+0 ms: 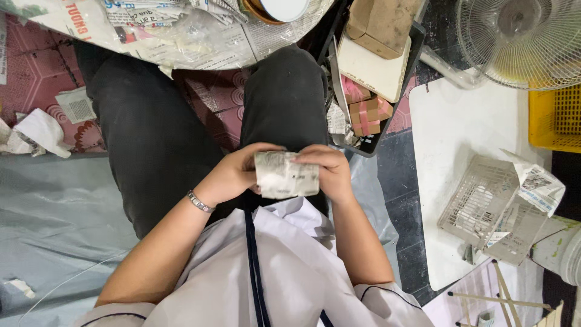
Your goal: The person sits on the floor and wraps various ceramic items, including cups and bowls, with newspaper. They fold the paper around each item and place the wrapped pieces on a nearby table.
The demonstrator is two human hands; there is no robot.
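Gripping newspaper-wrapped block (285, 175) between left hand (233, 174), right hand (325, 171) fingers (305, 158)

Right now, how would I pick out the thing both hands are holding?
Start at the black trousers of the seated person, then follow the two forearms to where they meet above the lap. There the left hand and right hand grip a small block wrapped in newspaper. Unlike the loose crumpled newspaper sheets on the floor, it is tight, boxy and held.

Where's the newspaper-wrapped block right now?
The newspaper-wrapped block is mid-frame in the head view, held between the left hand and right hand, above the lap.
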